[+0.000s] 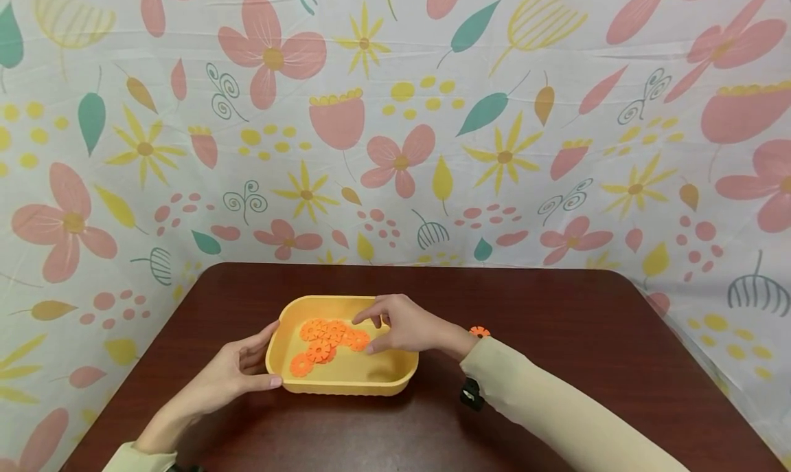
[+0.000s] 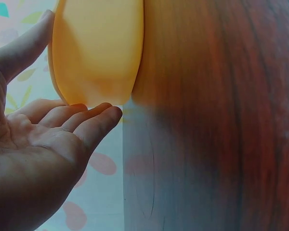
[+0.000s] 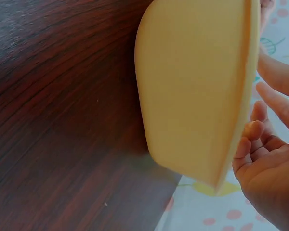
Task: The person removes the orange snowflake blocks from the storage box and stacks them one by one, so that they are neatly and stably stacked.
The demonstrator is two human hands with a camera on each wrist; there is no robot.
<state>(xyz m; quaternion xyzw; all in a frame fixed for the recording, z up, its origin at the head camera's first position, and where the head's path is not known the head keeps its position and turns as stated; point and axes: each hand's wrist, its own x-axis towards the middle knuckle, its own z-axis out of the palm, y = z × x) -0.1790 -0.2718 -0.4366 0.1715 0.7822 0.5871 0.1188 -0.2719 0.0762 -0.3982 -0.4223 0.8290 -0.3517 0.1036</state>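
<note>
A yellow plastic tray with rounded corners sits on the table. Several orange notched plastic discs lie inside it, some overlapping, toward the left and middle. At the tray's left end my left hand holds it, thumb at the near corner and fingers along the far side; the left wrist view shows those fingers against the tray's end wall. My right hand reaches over the right rim, thumb and index finger apart near the rightmost discs. Nothing shows between them. In the right wrist view, the tray's outer wall hides the discs.
Another orange disc lies on the table to the right of the tray, partly behind the right wrist. The dark reddish-brown table has rounded far corners. Behind it hangs a flower-printed cloth.
</note>
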